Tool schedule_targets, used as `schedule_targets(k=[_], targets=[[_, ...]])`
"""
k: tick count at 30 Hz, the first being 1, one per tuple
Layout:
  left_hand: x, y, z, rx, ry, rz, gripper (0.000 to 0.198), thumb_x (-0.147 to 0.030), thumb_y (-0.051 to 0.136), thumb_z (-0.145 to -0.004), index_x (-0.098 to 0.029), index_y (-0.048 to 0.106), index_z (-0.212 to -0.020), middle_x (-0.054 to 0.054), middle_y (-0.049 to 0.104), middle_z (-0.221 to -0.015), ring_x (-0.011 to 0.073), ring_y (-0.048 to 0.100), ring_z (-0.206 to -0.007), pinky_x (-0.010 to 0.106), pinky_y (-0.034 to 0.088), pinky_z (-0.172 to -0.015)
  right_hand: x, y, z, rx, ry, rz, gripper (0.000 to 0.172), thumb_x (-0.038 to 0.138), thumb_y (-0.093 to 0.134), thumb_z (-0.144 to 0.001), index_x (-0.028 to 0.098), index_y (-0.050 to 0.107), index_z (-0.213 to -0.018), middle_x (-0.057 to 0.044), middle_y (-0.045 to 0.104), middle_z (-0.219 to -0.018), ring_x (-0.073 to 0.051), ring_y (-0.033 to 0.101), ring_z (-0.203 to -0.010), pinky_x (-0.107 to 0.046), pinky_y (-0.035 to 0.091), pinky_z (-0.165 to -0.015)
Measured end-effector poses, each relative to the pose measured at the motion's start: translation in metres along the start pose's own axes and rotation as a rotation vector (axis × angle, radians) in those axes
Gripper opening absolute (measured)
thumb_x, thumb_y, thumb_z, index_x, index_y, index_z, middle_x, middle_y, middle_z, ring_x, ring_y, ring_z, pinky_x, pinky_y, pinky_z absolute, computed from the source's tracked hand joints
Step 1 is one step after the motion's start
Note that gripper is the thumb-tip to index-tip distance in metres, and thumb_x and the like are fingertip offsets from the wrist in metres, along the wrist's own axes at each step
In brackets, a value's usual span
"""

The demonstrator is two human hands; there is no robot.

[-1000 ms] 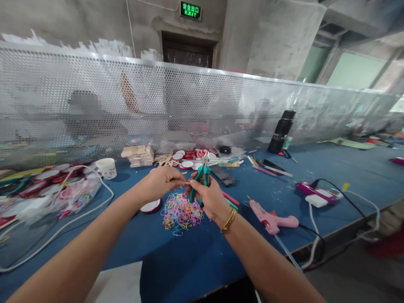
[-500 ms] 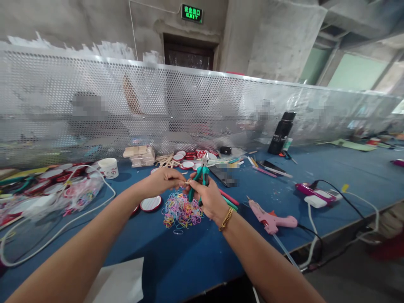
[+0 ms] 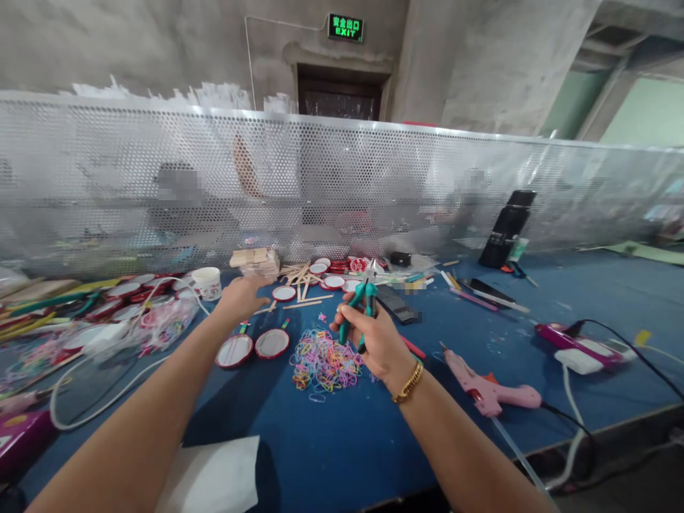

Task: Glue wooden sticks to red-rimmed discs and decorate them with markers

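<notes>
My right hand (image 3: 368,331) grips a pair of pliers (image 3: 368,296) with teal and black handles, their metal jaws pointing up. Below it lies a heap of colourful small rubber bands (image 3: 325,360). Off to the left, my left hand (image 3: 241,298) reaches over the table with fingers stretched apart, and nothing shows in it. Near its fingers are loose wooden craft sticks (image 3: 308,305) and a paper cup (image 3: 206,283). Two round red-rimmed lids, the left one (image 3: 235,350) and the right one (image 3: 272,343), lie nearer me, each beside a small colourful strip.
A pink glue gun (image 3: 489,388) lies on the blue table at right, near a purple power strip (image 3: 580,345). A black bottle (image 3: 507,228) stands by the perforated metal screen (image 3: 342,185). White paper (image 3: 219,474) lies in front, with plastic bags (image 3: 160,317) and a white cable at left.
My left hand has moved away from my right hand, leftward and toward the cup and sticks. My right hand still holds the pliers. The view has shifted slightly left.
</notes>
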State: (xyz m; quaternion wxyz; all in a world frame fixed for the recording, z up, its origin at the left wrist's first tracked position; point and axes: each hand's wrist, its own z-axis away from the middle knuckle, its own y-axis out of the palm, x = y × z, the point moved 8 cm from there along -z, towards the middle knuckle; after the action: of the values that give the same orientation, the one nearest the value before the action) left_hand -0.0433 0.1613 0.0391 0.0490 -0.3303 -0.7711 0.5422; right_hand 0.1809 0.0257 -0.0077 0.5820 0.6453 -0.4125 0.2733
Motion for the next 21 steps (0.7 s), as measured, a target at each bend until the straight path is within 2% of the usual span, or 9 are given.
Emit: schedule_targets(k=[2,3,4,6,8,10,13,17,21], targets=[[-0.016,-0.009,-0.001,-0.073,-0.021,-0.002,0.031,-0.04,0.064,-0.074,-0.023,0.071,-0.1,0.007,0.07,-0.108,0.0241,0.06,-0.102,0.03,0.042,-0.081,0.0,-0.003,-0.001,-0.052,-0.034,0.044,0.034,0.028,0.076,-0.065,0.02,0.055,-0.091,0.003,0.062,-0.067,-0.013,0.06,-0.061,-0.028,0.048,-0.058],[-0.032,-0.009,-0.001,-0.051,-0.001,0.035,0.03,-0.044,0.06,-0.077,-0.022,0.071,-0.095,0.006,0.071,-0.102,0.0217,0.061,-0.095,0.028,0.043,-0.078,0.001,-0.005,-0.001,-0.08,-0.051,0.065,0.034,0.028,0.076,-0.065,0.02,0.055,-0.091,0.003,0.061,-0.066,-0.013,0.059,-0.06,-0.027,0.048,-0.058],[-0.053,-0.007,-0.001,-0.003,0.041,0.083,0.031,-0.047,0.056,-0.081,-0.02,0.071,-0.088,0.005,0.071,-0.092,0.019,0.061,-0.085,0.027,0.043,-0.073,0.002,-0.007,-0.001,-0.106,-0.065,0.084,0.034,0.028,0.076,-0.064,0.019,0.055,-0.09,0.004,0.061,-0.064,-0.012,0.059,-0.058,-0.027,0.047,-0.057],[-0.101,0.006,0.007,0.182,0.157,0.154,0.039,-0.051,0.049,-0.085,-0.019,0.07,-0.082,0.003,0.069,-0.077,0.0147,0.057,-0.07,0.025,0.04,-0.064,0.002,-0.009,-0.002,-0.142,-0.072,0.118,0.036,0.029,0.076,-0.062,0.019,0.055,-0.089,0.004,0.06,-0.064,-0.012,0.058,-0.056,-0.027,0.048,-0.057],[-0.143,0.018,0.02,0.316,0.266,0.137,0.034,-0.05,0.052,-0.084,-0.021,0.07,-0.082,0.001,0.068,-0.075,0.0138,0.057,-0.068,0.025,0.038,-0.062,0.002,-0.012,-0.002,-0.169,-0.066,0.141,0.038,0.03,0.077,-0.06,0.019,0.055,-0.089,0.005,0.06,-0.066,-0.011,0.058,-0.057,-0.026,0.047,-0.056],[-0.17,0.021,0.032,0.307,0.342,0.031,0.024,-0.043,0.056,-0.083,-0.024,0.071,-0.081,0.0,0.068,-0.076,0.0144,0.057,-0.07,0.026,0.037,-0.062,0.0,-0.012,-0.002,-0.165,-0.041,0.15,0.039,0.032,0.077,-0.059,0.019,0.055,-0.089,0.004,0.06,-0.068,-0.011,0.058,-0.058,-0.024,0.046,-0.054],[-0.182,0.021,0.041,0.267,0.401,-0.103,0.023,-0.036,0.051,-0.086,-0.026,0.072,-0.082,0.001,0.069,-0.081,0.0162,0.059,-0.077,0.027,0.036,-0.066,-0.005,-0.005,-0.003,-0.083,0.007,0.17,0.042,0.034,0.078,-0.059,0.02,0.054,-0.09,0.005,0.059,-0.064,-0.011,0.055,-0.053,-0.023,0.044,-0.049],[-0.172,0.014,0.038,0.205,0.35,-0.215,0.022,-0.036,0.053,-0.084,-0.025,0.071,-0.082,0.003,0.068,-0.08,0.0176,0.058,-0.077,0.028,0.035,-0.065,-0.006,-0.002,-0.004,-0.041,-0.002,0.229,0.041,0.036,0.079,-0.06,0.02,0.054,-0.088,0.006,0.059,-0.061,-0.01,0.054,-0.049,-0.022,0.042,-0.047],[-0.175,0.014,0.038,0.218,0.421,-0.197,0.02,-0.031,0.051,-0.085,-0.024,0.07,-0.08,0.002,0.067,-0.079,0.0163,0.057,-0.078,0.028,0.036,-0.067,-0.01,0.001,-0.006,-0.013,0.004,0.263,0.042,0.041,0.078,-0.061,0.02,0.054,-0.087,0.005,0.059,-0.058,-0.01,0.053,-0.048,-0.021,0.038,-0.044]])
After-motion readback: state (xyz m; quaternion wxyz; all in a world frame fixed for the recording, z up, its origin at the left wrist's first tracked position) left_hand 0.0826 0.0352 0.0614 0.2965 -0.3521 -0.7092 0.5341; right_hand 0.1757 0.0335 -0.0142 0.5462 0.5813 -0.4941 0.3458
